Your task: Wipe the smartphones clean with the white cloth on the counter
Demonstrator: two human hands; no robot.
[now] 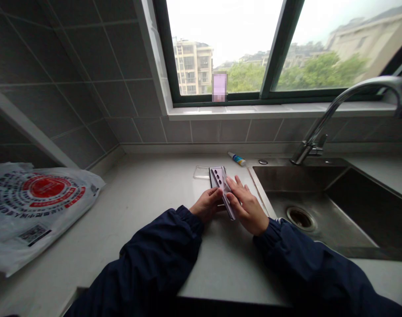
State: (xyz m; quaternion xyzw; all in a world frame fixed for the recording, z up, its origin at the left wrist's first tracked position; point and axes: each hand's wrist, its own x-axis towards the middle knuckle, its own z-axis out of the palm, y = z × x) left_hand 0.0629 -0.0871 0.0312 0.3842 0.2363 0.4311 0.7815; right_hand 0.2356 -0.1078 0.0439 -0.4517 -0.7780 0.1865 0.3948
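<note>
A light purple phone (225, 190) is tilted above the counter, its back with several camera lenses facing up. My left hand (207, 203) is closed on its left edge, with the thumb on the back and the other fingers partly hidden beneath. My right hand (249, 204) lies against the right side of the phone's back, fingers stretched out and slightly spread. Just behind the phone, a flat thing with a dark edge (210, 177) shows in part; I cannot tell what it is. Beside it on the counter lies a clear phone case (201, 172).
A small white, blue and yellow tube (236, 158) lies near the back wall. To the right is a steel sink (320, 198) with a curved faucet (326, 116). A printed white plastic bag (42, 207) rests at left on the pale counter (148, 189). A window stands behind.
</note>
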